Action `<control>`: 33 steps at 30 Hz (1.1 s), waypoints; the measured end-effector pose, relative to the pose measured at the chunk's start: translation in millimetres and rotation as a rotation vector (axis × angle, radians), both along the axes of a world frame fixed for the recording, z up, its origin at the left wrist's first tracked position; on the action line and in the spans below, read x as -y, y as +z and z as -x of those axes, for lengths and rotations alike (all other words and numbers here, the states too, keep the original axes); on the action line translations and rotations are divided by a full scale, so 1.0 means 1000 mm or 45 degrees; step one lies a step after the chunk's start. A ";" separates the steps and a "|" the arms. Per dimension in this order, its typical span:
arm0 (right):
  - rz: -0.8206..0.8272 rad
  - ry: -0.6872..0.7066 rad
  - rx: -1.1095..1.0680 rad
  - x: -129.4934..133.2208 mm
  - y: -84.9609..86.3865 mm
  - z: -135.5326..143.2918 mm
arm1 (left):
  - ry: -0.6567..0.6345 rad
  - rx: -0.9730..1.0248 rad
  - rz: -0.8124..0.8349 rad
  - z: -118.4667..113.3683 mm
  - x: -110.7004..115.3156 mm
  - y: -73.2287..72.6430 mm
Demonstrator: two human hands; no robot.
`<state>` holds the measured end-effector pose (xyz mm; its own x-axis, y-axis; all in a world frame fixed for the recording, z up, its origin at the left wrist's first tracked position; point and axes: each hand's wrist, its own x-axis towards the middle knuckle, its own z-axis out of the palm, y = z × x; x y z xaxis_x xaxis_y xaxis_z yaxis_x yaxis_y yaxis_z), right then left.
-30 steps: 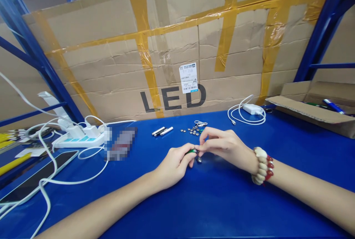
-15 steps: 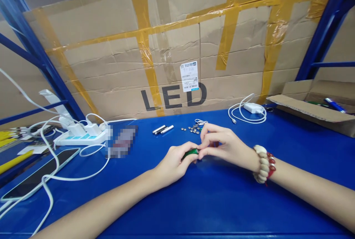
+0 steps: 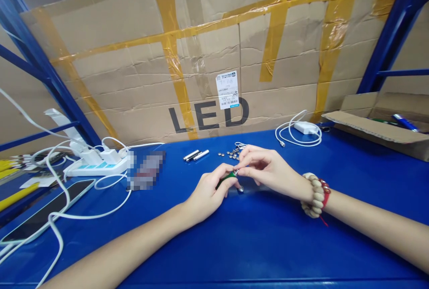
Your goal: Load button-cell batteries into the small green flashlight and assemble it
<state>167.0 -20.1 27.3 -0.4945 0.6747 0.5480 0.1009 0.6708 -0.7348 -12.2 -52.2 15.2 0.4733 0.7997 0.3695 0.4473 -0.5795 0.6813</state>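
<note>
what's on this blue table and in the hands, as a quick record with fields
left hand: the hand grips a shiny green tube
right hand: its fingertips meet the tube's silver end; grip unclear
near hands: small round silver pieces, slim silver metal tubes
person's left side: white plastic power strip with plugs
person's right side: coiled white cable, open brown cardboard box
surface: glossy blue table

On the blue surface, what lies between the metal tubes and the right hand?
In the head view: small round metal pieces scattered between the metal tubes and right hand, plus a looped white cord beside the hand.
</note>
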 end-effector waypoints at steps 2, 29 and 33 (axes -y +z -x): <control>-0.101 -0.050 0.019 0.000 0.002 -0.001 | 0.002 0.005 -0.014 0.000 0.000 0.001; 0.220 -0.025 -0.127 0.001 0.004 -0.001 | 0.017 -0.062 -0.048 0.001 -0.001 0.001; 0.242 0.003 -0.101 0.000 0.001 0.000 | -0.010 -0.073 -0.058 0.002 -0.001 0.001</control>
